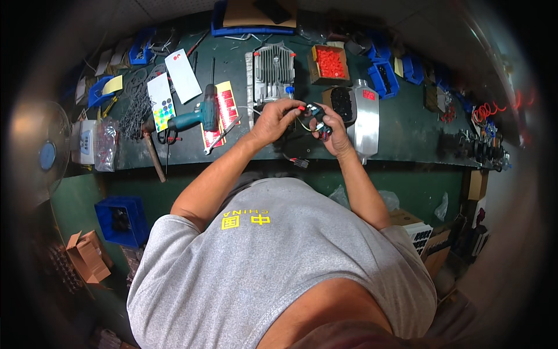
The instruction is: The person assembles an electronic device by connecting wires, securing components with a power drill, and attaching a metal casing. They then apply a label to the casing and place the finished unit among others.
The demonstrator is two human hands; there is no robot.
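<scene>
My left hand [275, 121] is closed in a pinch, with a small red piece [301, 108] at its fingertips. Facing it, my right hand [336, 132] grips a wiring harness [317, 114] with dark connectors and several coloured wires. The hands are close together over the bench's near side. Beyond them lies a finned metal housing [274, 65] with a blue fitting [289, 91] at its near end. To the right of my right hand sits a smooth silver metal cover [366, 125]. A dark plug on a lead [300, 163] rests near the bench edge.
Left lie a teal power drill [195, 117], a wrench [218, 139] and a hammer [153, 157] jutting over the edge. An open box of red caps [330, 63] and a box of black parts [342, 106] stand right. Blue bins [383, 80] line the back.
</scene>
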